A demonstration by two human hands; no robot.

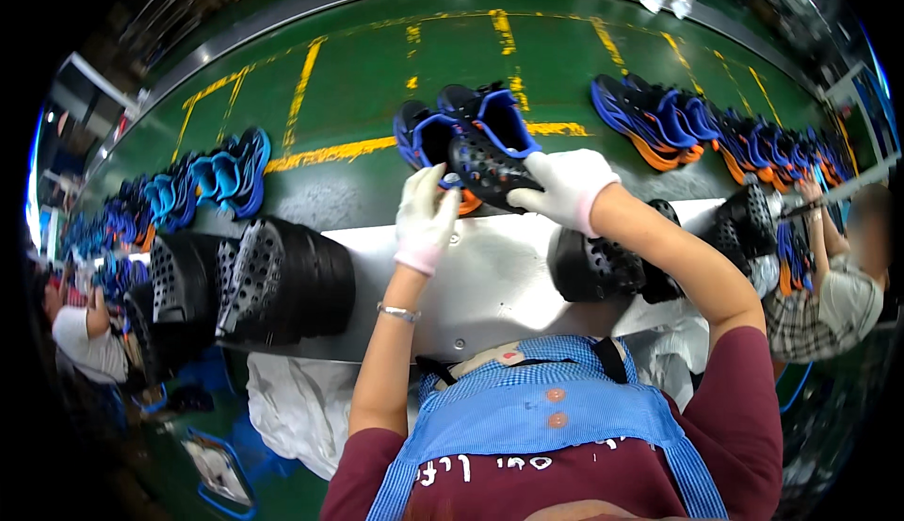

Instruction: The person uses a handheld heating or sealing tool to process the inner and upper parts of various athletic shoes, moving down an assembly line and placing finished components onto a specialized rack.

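Note:
My right hand (pixel 573 187), in a white glove, grips a black perforated plastic shoe form (pixel 488 169) with the thumb on its near side. The form is tilted and overlaps the near side of a black and blue sneaker (pixel 504 118). A second sneaker (pixel 428 135) stands to its left, with orange showing at its sole. My left hand (pixel 424 218), gloved too, is beside the form's left end. Its thumb and fingers are bent towards each other around something small that I cannot make out.
Below my hands runs a metal bench (pixel 480 285). Black perforated forms (pixel 297 281) stand on its left, and others (pixel 598 267) on its right. Rows of sneakers line the green surface (pixel 358 78), left (pixel 231 177) and right (pixel 650 121). Other people sit at both sides.

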